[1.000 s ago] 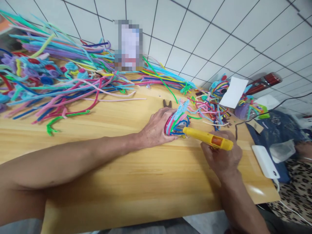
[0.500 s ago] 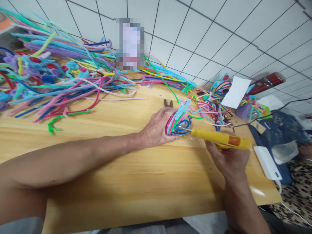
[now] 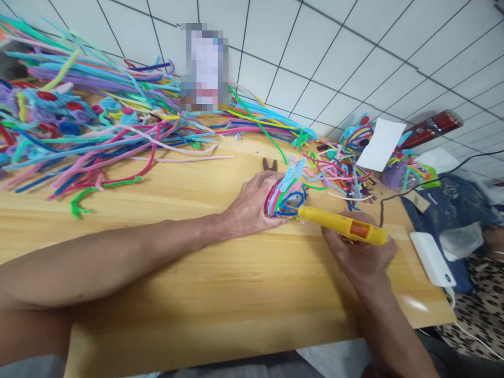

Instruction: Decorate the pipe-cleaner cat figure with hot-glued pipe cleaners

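Observation:
My left hand (image 3: 255, 202) is wrapped round a pipe-cleaner craft piece (image 3: 284, 195), holding it against the table. The piece has pink, green, light blue and dark blue strands curved over a clear, shiny body; its far side is hidden by my hand. In my right hand (image 3: 360, 254) is a yellow hot glue gun (image 3: 340, 224) with an orange window. Its metal nozzle points left into the dark blue loop of the piece, at or very near the surface; I cannot tell whether it touches. Just behind my left hand lie pliers (image 3: 270, 165), only partly visible.
Long coloured pipe cleaners (image 3: 114, 121) are heaped at the left and along the tiled wall. Cut pieces (image 3: 342, 173) lie at right, near a white card (image 3: 381, 144) and a red cylinder (image 3: 433, 130). A white power strip (image 3: 433, 259) sits at the right edge, beside a person in leopard print.
The glue gun and my right hand have shifted slightly left, bringing the nozzle deeper toward the craft piece. My left hand keeps its hold; the whole view has shifted a little.

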`<state>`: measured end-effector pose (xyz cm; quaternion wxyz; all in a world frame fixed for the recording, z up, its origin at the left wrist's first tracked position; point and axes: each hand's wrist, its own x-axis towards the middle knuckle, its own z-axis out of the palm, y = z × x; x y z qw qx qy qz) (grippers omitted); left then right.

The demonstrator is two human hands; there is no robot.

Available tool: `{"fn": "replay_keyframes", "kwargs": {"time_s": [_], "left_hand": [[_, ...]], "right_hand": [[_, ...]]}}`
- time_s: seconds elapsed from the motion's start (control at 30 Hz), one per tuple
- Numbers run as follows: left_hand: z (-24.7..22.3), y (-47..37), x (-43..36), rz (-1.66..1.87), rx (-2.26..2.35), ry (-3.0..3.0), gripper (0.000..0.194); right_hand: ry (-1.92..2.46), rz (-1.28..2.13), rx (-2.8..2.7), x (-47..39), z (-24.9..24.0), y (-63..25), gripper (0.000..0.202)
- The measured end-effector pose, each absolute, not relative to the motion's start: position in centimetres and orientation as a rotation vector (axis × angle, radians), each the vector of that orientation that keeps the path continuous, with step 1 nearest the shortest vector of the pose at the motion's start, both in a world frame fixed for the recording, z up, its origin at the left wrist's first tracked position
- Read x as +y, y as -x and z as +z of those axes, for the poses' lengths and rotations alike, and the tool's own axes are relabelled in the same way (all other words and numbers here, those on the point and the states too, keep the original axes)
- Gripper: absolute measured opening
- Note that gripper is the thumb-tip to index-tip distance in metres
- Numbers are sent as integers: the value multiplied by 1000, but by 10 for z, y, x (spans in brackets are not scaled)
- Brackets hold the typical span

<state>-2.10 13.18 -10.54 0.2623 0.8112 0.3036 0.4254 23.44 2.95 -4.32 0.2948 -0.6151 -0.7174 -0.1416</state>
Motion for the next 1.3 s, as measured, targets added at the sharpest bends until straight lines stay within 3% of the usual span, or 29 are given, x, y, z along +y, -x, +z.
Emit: {"fn": "replay_keyframes", "kwargs": {"time_s": [0.27, 1.3], "left_hand": [[-104, 21, 132, 1143, 817, -2182, 98], [-103, 21, 132, 1148, 809, -2155, 96]], "right_hand": [[1454, -733, -2067, 36, -33, -228, 10], [1479, -700, -2101, 36, -28, -227, 10]]}}
